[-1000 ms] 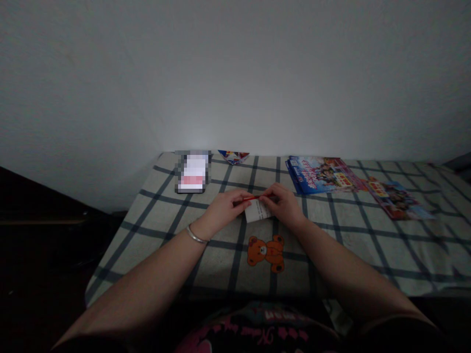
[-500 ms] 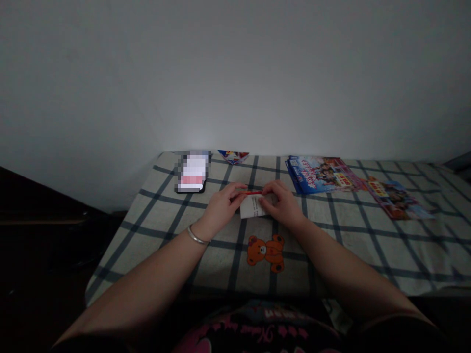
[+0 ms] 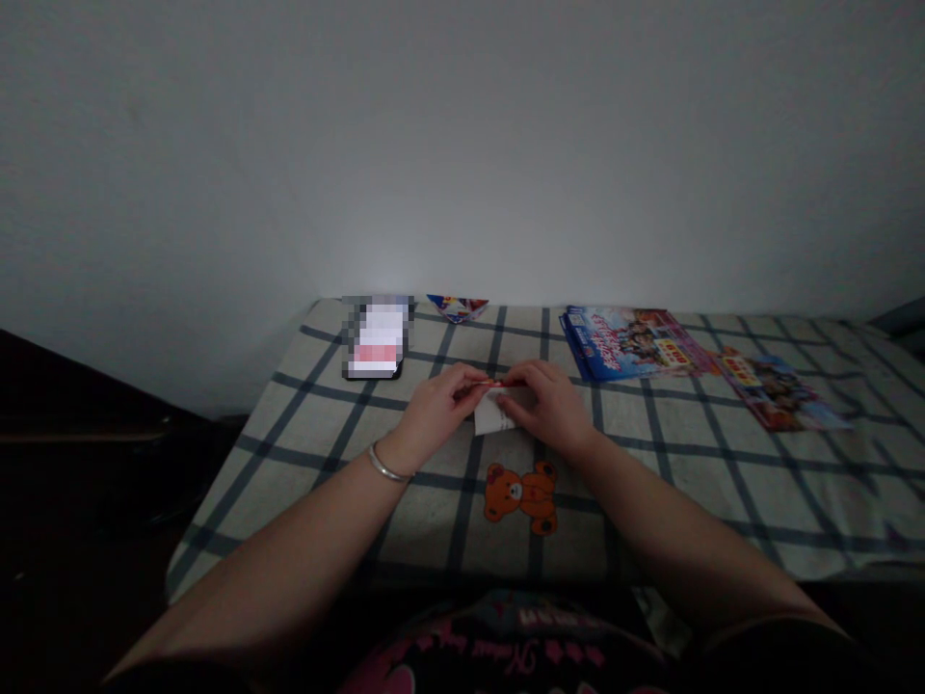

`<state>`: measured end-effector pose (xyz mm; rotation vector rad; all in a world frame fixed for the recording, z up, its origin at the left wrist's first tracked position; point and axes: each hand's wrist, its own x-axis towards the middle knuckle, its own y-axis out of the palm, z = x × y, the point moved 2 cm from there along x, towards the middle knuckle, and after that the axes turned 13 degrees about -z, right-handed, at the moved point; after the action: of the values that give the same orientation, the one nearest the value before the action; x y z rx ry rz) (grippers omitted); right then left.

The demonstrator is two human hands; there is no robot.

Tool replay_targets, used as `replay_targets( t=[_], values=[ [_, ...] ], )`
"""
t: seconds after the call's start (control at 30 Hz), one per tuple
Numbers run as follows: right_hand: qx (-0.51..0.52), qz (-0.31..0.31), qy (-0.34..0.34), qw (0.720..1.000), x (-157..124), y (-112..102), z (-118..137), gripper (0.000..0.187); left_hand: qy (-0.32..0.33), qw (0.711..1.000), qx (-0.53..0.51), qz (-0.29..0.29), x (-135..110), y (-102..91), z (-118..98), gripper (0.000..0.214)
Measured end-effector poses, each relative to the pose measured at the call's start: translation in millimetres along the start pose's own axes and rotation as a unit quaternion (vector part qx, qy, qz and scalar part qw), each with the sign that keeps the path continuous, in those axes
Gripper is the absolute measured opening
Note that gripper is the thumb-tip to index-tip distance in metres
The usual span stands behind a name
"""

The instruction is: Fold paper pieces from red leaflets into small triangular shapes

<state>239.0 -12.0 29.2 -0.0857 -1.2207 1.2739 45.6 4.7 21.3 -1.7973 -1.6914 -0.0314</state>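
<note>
Paper, far edge pinched, both hands

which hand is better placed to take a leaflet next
Probably the right hand: the leaflet stack lies nearer it than the left hand, though both hands hold the paper.

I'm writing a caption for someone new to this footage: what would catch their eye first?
Probably the brightly lit smartphone, lying toward the far left of the dim, checked tablecloth. Next, the orange teddy bear figure near the front edge, just below the left hand and right hand, whose fingers pinch a small white, red-edged paper. Colorful flyers add a splash at the right.
</note>
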Motion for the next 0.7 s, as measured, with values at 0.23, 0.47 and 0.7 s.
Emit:
replay_targets(
  t=[0.23,0.47,0.7],
  values=[
    [0.066,-0.015,0.072,0.995,-3.0,4.3,-5.1,0.015,-0.012,0.999,-0.037,-0.008,-2.9,-0.2,-0.8,0.026],
    [0.114,-0.123,0.139,0.976,-3.5,-4.0,-23.4,0.010,0.059,0.997,-0.040,0.014,-1.7,-4.5,-7.7,0.015],
    [0.162,-0.164,0.174,0.958,-3.7,-5.0,-25.3,0.012,0.154,0.988,0.001,0.020,0.7,-3.7,-6.6,0.008]
  ],
)
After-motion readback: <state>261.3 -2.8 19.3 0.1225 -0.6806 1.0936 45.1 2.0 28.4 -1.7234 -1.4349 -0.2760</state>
